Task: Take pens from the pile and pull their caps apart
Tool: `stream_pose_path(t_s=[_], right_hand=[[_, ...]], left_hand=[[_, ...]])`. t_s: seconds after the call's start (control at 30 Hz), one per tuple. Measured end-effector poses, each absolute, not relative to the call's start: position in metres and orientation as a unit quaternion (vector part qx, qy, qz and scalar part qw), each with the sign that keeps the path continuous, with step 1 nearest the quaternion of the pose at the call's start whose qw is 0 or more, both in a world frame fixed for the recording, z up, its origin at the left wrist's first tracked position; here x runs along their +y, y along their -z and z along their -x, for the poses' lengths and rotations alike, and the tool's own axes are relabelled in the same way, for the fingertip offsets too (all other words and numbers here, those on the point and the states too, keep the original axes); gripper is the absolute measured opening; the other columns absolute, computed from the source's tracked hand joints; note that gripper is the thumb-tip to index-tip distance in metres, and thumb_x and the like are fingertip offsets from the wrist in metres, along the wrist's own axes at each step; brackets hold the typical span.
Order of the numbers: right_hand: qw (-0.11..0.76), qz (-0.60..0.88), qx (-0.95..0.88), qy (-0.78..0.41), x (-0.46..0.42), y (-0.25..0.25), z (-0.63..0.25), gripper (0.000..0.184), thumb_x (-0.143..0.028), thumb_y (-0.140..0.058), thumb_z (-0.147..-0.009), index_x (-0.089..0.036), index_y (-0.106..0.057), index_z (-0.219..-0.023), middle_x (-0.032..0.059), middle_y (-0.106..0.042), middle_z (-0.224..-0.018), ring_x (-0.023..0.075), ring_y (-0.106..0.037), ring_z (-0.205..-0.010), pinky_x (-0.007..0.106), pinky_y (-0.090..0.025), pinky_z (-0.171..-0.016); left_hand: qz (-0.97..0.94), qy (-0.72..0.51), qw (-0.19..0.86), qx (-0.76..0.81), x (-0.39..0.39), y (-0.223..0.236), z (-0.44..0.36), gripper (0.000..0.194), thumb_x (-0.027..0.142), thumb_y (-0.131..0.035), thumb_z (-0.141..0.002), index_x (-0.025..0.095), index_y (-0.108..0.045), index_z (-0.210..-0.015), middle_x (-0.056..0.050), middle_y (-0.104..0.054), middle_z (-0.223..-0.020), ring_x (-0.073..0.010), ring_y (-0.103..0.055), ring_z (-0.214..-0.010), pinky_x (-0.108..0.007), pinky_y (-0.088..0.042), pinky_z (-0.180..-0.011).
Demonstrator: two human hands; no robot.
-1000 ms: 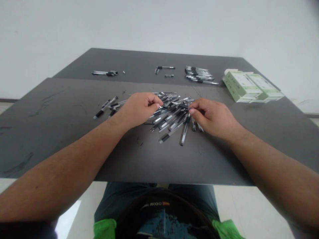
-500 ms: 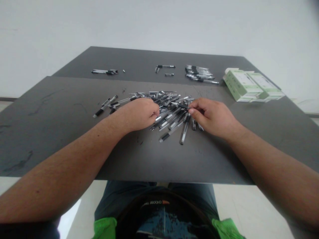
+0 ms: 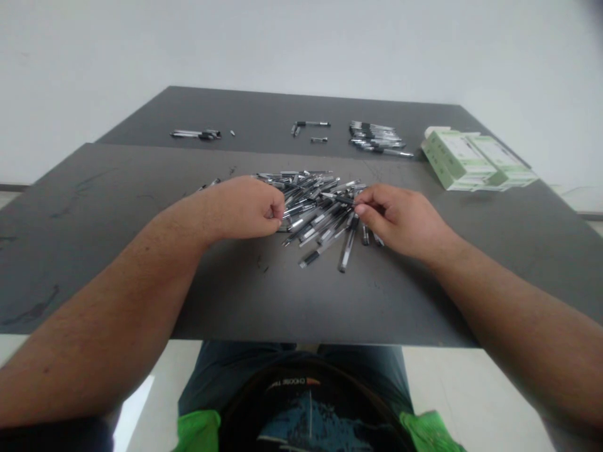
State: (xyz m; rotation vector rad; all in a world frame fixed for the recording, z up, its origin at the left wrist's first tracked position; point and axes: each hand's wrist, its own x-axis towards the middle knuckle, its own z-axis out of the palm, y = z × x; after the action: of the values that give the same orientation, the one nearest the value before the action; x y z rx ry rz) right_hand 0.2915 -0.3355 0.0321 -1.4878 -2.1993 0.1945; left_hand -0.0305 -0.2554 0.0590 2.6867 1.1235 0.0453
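One pen point(image 3: 343, 199) is grasped in the right hand point(image 3: 400, 220), between the thumb and the fingers, over the right part of a large pile of pens point(image 3: 325, 223) on the grey desk point(image 3: 282, 301). Its pale pointed end is directed to the left. This hand stays nearly in the same place as one second ago. The left hand point(image 3: 247, 207) is what differs: earlier its fingertips were near the pointed end of this pen, and now it has moved away to the left edge of the pile. Its fingers are curled inward, but I cannot tell if its grip has something inside. The arm now covers most of the loose pens at the left, which were visible before.

As for containers, two green-and-white boxes point(image 3: 459, 161) are at the far right, close side by side, and a flap point(image 3: 433, 131) sticks out at the left one. What they contain is not visible. To the left of them lies a bundle of pens point(image 3: 377, 138), and farther left a smaller group of pens point(image 3: 195, 134).
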Motion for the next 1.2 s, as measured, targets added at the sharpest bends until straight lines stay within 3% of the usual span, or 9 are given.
stream_pose_path(t_s=[0.3,0.43,0.57,0.67,0.87,1.03,1.2], right_hand=[[0.241,0.537,-0.805,-0.072,-0.335,-0.03,-0.291,0.019,-0.038,-0.065,-0.106,-0.026,-0.079,-0.104,0.0049,-0.082,-0.089,0.0257,-0.072,-0.079,0.037,-0.047,-0.073],[0.245,0.534,-0.806,-0.073,-0.334,-0.03,-0.292,0.018,-0.037,-0.064,-0.107,-0.026,-0.078,-0.104,0.0054,-0.082,-0.09,0.0263,-0.073,-0.08,0.037,-0.049,-0.075],[0.259,0.54,-0.796,-0.088,-0.336,-0.031,-0.291,0.017,-0.038,-0.061,-0.11,-0.026,-0.074,-0.112,0.0051,-0.082,-0.088,0.0271,-0.075,-0.08,0.038,-0.052,-0.076],[0.292,0.543,-0.777,-0.123,-0.34,-0.033,-0.289,0.015,-0.036,-0.058,-0.111,-0.027,-0.066,-0.12,0.004,-0.081,-0.088,0.0264,-0.076,-0.079,0.037,-0.053,-0.075],[0.323,0.525,-0.778,-0.124,-0.348,-0.037,-0.277,0.008,-0.028,-0.066,-0.097,-0.027,-0.063,-0.104,0.0027,-0.076,-0.089,0.022,-0.067,-0.072,0.034,-0.048,-0.068],[0.284,0.481,-0.811,-0.174,-0.353,-0.033,-0.266,0.015,-0.04,-0.069,-0.101,-0.026,-0.068,-0.096,0.0003,-0.073,-0.081,0.0192,-0.063,-0.07,0.031,-0.044,-0.066],[0.257,0.477,-0.823,-0.168,-0.351,-0.029,-0.264,0.022,-0.042,-0.07,-0.104,-0.026,-0.066,-0.09,-0.0003,-0.072,-0.077,0.0181,-0.061,-0.069,0.03,-0.041,-0.065]], left_hand=[[-0.928,0.053,0.093,0.356,-0.253,-0.045,0.028,0.017,0.03,-0.074,-0.079,0.032,-0.089,-0.088,-0.001,-0.084,-0.086,-0.0226,-0.072,-0.077,-0.033,-0.047,-0.076],[-0.929,0.057,0.096,0.354,-0.252,-0.046,0.03,0.016,0.029,-0.073,-0.077,0.031,-0.087,-0.085,-0.001,-0.083,-0.085,-0.0231,-0.07,-0.075,-0.035,-0.048,-0.078],[-0.928,-0.019,0.111,0.356,-0.256,-0.058,0.031,0.014,0.033,-0.072,-0.075,0.029,-0.084,-0.083,0.0,-0.076,-0.077,-0.0206,-0.065,-0.07,-0.034,-0.05,-0.078],[-0.918,-0.124,0.121,0.357,-0.266,-0.063,0.024,0.017,0.034,-0.072,-0.078,0.027,-0.082,-0.089,-0.001,-0.076,-0.084,-0.0211,-0.068,-0.078,-0.034,-0.053,-0.083],[-0.905,-0.194,0.166,0.34,-0.289,-0.043,-0.001,0.019,0.03,-0.067,-0.09,0.023,-0.08,-0.102,-0.002,-0.077,-0.086,-0.0197,-0.069,-0.077,-0.033,-0.054,-0.081],[-0.914,-0.222,0.167,0.295,-0.299,-0.032,-0.012,0.02,0.032,-0.065,-0.099,0.021,-0.079,-0.107,-0.007,-0.082,-0.101,-0.0242,-0.076,-0.097,-0.037,-0.059,-0.095],[-0.92,-0.214,0.182,0.275,-0.303,-0.035,-0.014,0.026,0.037,-0.059,-0.107,0.021,-0.079,-0.113,-0.009,-0.082,-0.108,-0.0278,-0.076,-0.113,-0.04,-0.058,-0.108]])
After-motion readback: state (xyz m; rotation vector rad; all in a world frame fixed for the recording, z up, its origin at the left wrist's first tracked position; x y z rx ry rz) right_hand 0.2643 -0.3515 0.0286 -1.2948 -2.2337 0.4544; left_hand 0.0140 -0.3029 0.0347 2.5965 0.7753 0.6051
